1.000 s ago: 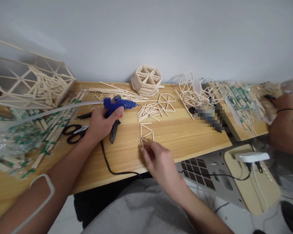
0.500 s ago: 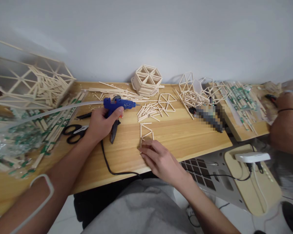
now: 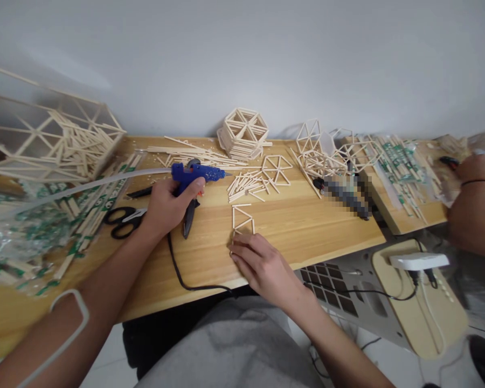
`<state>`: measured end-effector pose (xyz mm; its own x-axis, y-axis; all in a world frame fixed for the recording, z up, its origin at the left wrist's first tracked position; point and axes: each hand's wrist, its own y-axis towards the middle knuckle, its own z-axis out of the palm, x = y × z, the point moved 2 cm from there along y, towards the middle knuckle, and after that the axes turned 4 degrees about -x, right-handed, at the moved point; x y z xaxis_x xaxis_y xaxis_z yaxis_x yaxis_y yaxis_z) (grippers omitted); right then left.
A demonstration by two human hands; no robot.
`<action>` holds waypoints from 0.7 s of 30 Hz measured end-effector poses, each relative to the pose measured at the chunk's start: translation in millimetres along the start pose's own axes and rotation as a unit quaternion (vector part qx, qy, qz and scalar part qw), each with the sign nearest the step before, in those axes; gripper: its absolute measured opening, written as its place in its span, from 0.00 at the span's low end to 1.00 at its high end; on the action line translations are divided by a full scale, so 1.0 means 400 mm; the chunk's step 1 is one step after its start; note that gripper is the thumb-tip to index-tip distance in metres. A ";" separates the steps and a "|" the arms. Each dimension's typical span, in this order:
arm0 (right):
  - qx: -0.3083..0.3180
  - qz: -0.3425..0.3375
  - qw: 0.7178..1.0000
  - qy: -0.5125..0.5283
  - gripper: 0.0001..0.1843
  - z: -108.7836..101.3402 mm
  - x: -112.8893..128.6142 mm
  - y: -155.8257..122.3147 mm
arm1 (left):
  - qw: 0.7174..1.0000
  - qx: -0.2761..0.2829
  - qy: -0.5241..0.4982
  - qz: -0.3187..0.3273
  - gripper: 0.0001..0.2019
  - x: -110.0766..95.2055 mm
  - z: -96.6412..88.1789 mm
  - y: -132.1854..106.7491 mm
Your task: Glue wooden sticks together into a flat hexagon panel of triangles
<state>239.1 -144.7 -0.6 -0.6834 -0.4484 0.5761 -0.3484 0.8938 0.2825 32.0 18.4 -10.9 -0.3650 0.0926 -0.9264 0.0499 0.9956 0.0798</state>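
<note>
My left hand is closed round the handle of a blue glue gun, whose nozzle points right. A long pale glue stick runs out of its back. My right hand pinches a short wooden stick on the table; its fingertips partly hide it. Just above those fingers lies a small frame of wooden sticks joined in triangles. Behind it are a loose heap of short sticks and a flat hexagon of sticks.
Black-handled scissors lie left of the glue gun. A stack of stick hexagons stands by the wall. Bagged sticks cover the table's left end. Grey pliers lie at right. Another person's arm is at the far right.
Almost nothing differs. The lower end of the short stick and my right fingertips have shifted very slightly left; the glue gun stays in place.
</note>
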 end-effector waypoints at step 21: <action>-0.054 -0.003 0.999 -0.004 0.13 0.029 0.017 -0.010 | 1.000 0.001 -0.007 0.004 0.21 0.000 0.001 0.000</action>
<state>228.3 -151.4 -6.6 -0.6869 -0.4536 0.5679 -0.2818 0.8864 0.3671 32.3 18.4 -11.1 -0.3508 0.1007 -0.9310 0.0549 0.9947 0.0869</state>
